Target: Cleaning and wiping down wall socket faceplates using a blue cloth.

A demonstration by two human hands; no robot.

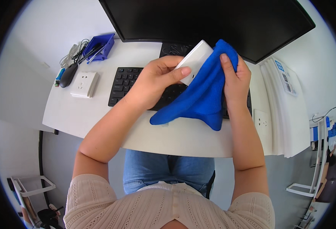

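My left hand (162, 78) grips a white rectangular device (196, 55) with a small port on its edge, thumb on its face and fingers curled behind. My right hand (234, 78) pinches a blue ribbed cloth (196, 103) near its upper end, thumb on the front. The cloth lies against the right side of the white device, and its lower part hangs down over a black keyboard (120, 84) and the desk's front. Whether the device is partly inside the cloth's folds I cannot tell.
A white desk (80, 118) holds a monitor (202, 19), a blue bin (99, 47) of tools, cables, a black mouse-shaped object (68, 76), white socket panels (85, 84) at left and right, and stacked white sheets (290, 114). Metal frames (34, 185) stand on both sides.
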